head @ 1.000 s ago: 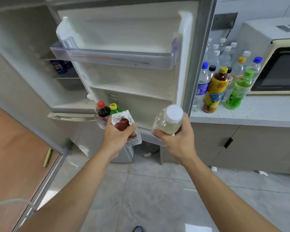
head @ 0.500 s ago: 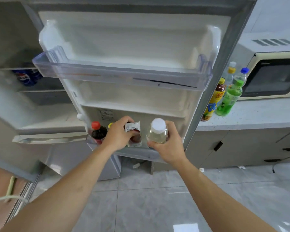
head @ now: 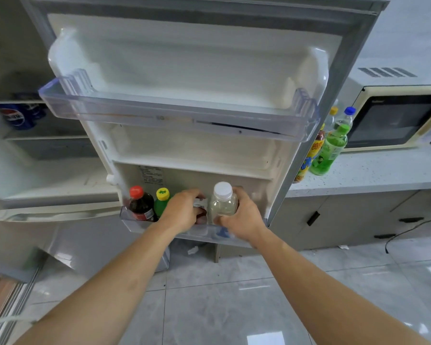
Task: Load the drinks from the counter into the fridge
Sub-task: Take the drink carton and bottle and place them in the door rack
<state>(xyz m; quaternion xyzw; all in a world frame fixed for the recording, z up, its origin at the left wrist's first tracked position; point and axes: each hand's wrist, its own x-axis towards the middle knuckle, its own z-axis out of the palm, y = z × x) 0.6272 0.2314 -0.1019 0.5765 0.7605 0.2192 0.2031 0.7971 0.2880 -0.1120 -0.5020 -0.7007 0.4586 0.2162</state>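
The fridge door stands open with its lowest door shelf [head: 135, 224] facing me. My left hand [head: 182, 210] grips a small drink pouch [head: 200, 204] with a red picture, set down into that shelf. My right hand [head: 241, 217] holds a pale bottle with a white cap [head: 222, 202] upright in the same shelf, just right of the pouch. Left of my hands stand a dark cola bottle with a red cap [head: 139, 204] and a green bottle with a yellow cap [head: 161, 201]. More drinks wait on the counter [head: 371, 170]: a green bottle [head: 330, 151] and a yellow-labelled bottle [head: 311, 155].
A clear upper door shelf [head: 174, 118] juts out above my hands. A blue cola can [head: 18, 115] lies inside the fridge at left. A microwave [head: 396, 115] sits on the counter at right. Cabinets stand below the counter, and a black cable [head: 408, 232] hangs there.
Both hands moved forward and down, lowering the pouch and the white-capped bottle into the lowest door shelf. The view has come closer to the door.
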